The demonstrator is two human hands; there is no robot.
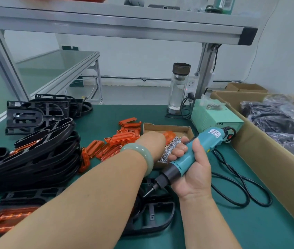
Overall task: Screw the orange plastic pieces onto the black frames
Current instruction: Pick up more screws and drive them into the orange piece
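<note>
My right hand (191,169) grips a teal electric screwdriver (193,155), its bit pointing down-left over a black frame (153,218) lying in front of me. My left hand (151,142) reaches into a small cardboard tray (166,128) full of silver screws (171,148); its fingers are hidden behind the wrist, so I cannot tell what they hold. A pile of orange plastic pieces (117,141) lies left of the tray. Frames with orange pieces fitted lie at the lower left (7,218).
Stacked black frames (40,151) crowd the left of the green mat. A green power box (216,117) and a water bottle (178,87) stand at the back. The screwdriver's black cable (241,184) loops at right beside a large cardboard box (268,159) of bagged parts.
</note>
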